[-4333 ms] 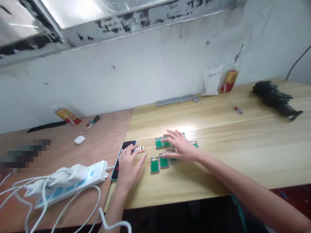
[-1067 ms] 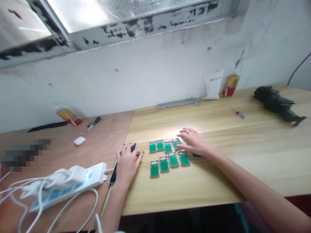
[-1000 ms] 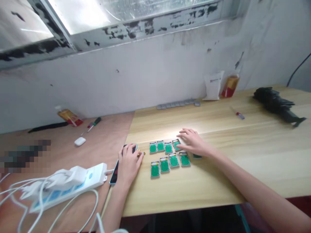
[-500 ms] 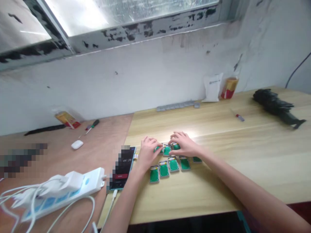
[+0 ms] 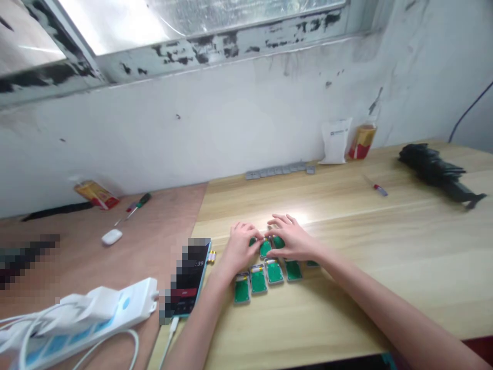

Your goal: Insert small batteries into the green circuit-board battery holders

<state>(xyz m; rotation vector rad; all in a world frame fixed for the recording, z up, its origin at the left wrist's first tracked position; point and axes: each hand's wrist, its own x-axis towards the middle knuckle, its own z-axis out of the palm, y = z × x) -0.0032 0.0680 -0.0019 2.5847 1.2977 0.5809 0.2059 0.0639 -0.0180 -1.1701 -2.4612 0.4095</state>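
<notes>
Several small cased green circuit boards [image 5: 275, 271] lie in two rows on the wooden table. Batteries appear fitted at the top of some front-row boards. My left hand [image 5: 243, 245] reaches the back row, its thumb and fingers pinched at the upper left corner of the middle board [image 5: 265, 248]. What lies in that pinch is too small to tell. My right hand [image 5: 291, 237] arches over the board beside it [image 5: 278, 241], fingers apart, thumb near the middle board's right edge. Part of the back row is hidden under both hands.
A phone [image 5: 192, 277] with a cable lies left, small batteries [image 5: 211, 257] beside it. Farther left are a power strip [image 5: 134, 303], a white case [image 5: 111, 237] and a screwdriver [image 5: 143, 200]. Grey pieces [image 5: 277, 171], a white packet [image 5: 336, 141] and a black bundle [image 5: 431, 167] stand behind.
The view has shifted slightly, so the table sits lower in the picture. My left hand's fingertips have moved right, closer to the middle board's top; my right hand stays over the back row.
</notes>
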